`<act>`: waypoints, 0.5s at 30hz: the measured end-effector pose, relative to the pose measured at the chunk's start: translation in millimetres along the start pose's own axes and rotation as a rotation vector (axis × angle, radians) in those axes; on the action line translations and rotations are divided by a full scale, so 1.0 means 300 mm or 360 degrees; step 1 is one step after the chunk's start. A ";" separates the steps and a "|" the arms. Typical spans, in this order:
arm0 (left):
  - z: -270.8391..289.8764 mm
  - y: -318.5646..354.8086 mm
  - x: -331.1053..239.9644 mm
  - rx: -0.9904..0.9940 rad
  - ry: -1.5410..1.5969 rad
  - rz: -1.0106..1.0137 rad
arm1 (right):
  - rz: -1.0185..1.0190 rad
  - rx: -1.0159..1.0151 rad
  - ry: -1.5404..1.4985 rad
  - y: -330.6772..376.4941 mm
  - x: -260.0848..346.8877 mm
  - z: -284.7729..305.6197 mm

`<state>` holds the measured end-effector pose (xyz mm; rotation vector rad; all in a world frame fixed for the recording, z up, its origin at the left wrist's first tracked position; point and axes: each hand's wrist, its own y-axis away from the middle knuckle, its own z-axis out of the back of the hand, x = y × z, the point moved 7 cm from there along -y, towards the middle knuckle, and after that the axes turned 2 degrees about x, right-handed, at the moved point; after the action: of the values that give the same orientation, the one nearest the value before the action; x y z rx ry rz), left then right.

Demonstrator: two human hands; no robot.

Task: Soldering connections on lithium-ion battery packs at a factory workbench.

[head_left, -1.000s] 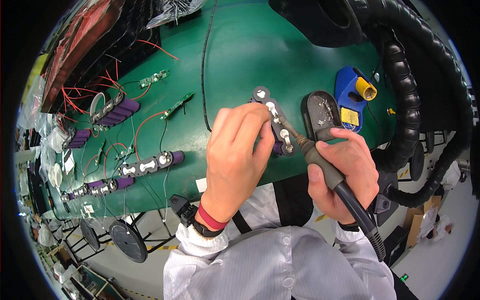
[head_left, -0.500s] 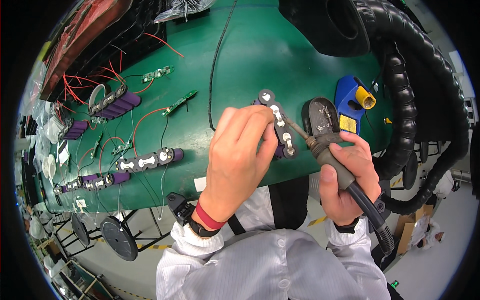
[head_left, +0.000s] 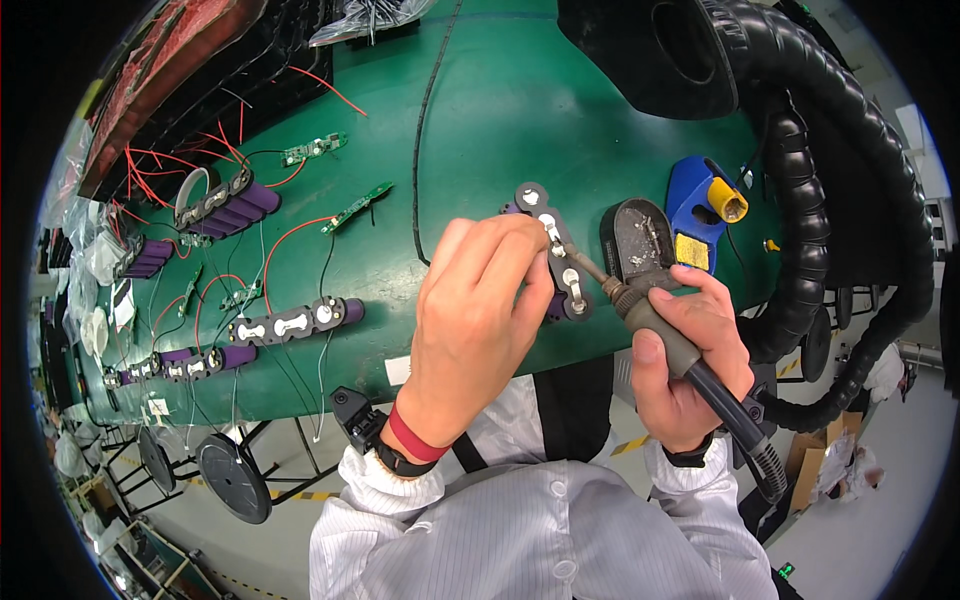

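Observation:
A battery pack (head_left: pixel 573 284) of purple cells, with a dark grey top holder and silvery metal tabs, lies near the table's front edge. Curled over its left side is my left hand (head_left: pixel 475 290), thumb and fingers drawn together at the tabs. Whatever those fingers pinch is hidden behind them. My right hand (head_left: pixel 695 365) grips a soldering iron (head_left: pixel 665 338) by its grey handle. The iron slants up and left, its tip at one of the pack's middle tabs, close to my left fingertips.
Right of the pack sit a dark oval tin (head_left: pixel 612 240) with metal scraps and a blue iron stand (head_left: pixel 685 195) with a yellow sponge. A black fume hose (head_left: pixel 800 190) arches at far right. Leftward lie more battery packs (head_left: pixel 290 322), wired green circuit boards (head_left: pixel 358 207) and a black cable (head_left: pixel 420 150).
The view has shifted slightly. The iron's tip stays at the pack's middle tabs, and both hands keep nearly the same pose.

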<state>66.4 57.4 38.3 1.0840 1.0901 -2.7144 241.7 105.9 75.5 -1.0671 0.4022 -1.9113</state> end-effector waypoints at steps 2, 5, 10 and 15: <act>-0.001 0.000 -0.001 0.0005 -0.0002 0.0000 | 0.0001 -0.0008 0.0000 0.002 -0.003 -0.002; -0.001 -0.001 -0.001 0.0013 -0.0011 -0.0002 | 0.0002 -0.0011 -0.0001 0.002 -0.003 0.000; 0.001 0.001 -0.001 0.0002 -0.0014 -0.0001 | 0.0002 0.0002 0.0013 0.003 0.000 -0.002; 0.007 0.002 0.004 -0.0023 -0.0008 0.0087 | -0.0029 -0.0115 -0.0105 0.024 -0.010 0.028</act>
<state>64.3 56.0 38.3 1.0876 1.0615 -2.6619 253.0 105.5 74.1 -1.1816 0.4283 -1.8844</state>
